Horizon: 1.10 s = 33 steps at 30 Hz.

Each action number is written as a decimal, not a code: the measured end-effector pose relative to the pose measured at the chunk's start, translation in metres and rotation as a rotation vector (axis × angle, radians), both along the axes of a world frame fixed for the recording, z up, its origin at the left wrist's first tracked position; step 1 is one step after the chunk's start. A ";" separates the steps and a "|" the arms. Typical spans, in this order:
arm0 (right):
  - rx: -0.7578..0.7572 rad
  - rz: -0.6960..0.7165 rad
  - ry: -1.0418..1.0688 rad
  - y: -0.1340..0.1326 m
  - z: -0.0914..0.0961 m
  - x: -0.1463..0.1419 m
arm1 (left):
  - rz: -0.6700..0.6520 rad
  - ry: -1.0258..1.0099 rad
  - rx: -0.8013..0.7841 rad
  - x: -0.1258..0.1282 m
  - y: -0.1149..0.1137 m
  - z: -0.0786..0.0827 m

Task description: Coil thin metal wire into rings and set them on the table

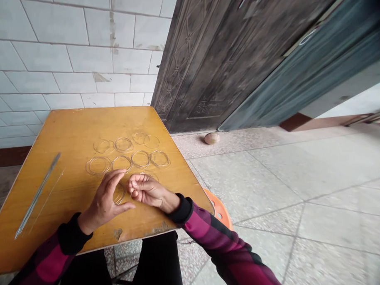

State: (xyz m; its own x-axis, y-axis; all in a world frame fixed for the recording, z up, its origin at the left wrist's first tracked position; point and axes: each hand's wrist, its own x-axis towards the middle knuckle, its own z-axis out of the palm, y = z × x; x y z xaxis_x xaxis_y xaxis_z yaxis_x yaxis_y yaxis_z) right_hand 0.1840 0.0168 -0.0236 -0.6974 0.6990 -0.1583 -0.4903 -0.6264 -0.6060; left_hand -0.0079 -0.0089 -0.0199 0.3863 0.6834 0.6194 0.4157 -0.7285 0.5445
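My left hand [104,199] hovers over the yellow wooden tabletop [68,134], its fingers curved apart around a small wire ring [118,194] lying just under them. My right hand [149,191] sits close by, its fingertips pinched on a thin wire [131,193] whose far end is hard to follow. Beyond the hands lie several thin wire rings [140,159] in rough rows. One more ring [150,175] is partly hidden behind my right hand. A bundle of straight metal rods [37,195] lies at the table's left side.
The table's near edge is chipped and ends close to my sleeves. An orange stool [220,210] sticks out past its right corner. A dark carved door [206,63] stands behind it, beside a white tiled wall [65,63]. A pale stone [212,138] rests on the speckled floor [256,177].
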 end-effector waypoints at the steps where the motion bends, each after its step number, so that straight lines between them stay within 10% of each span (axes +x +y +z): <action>1: 0.001 0.004 0.001 0.000 0.000 0.000 | -0.003 -0.012 0.023 0.000 0.000 0.000; 14: 0.071 -0.015 -0.039 0.000 0.002 0.002 | -0.035 -0.058 0.109 -0.002 0.004 0.001; 22: 0.100 -0.116 -0.055 -0.004 0.002 -0.005 | -0.267 -0.724 -0.606 0.000 0.006 -0.006; 33: 0.047 -0.028 -0.110 -0.010 -0.007 -0.020 | -0.211 -1.283 -0.982 0.012 -0.001 0.021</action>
State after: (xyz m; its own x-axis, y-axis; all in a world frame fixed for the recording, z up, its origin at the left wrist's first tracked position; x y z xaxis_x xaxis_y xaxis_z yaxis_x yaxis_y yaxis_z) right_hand 0.1645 0.0071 -0.0311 -0.6579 0.7263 -0.1992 -0.4361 -0.5830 -0.6855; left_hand 0.0037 -0.0095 0.0007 0.1219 0.9922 -0.0275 -0.7074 0.1063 0.6987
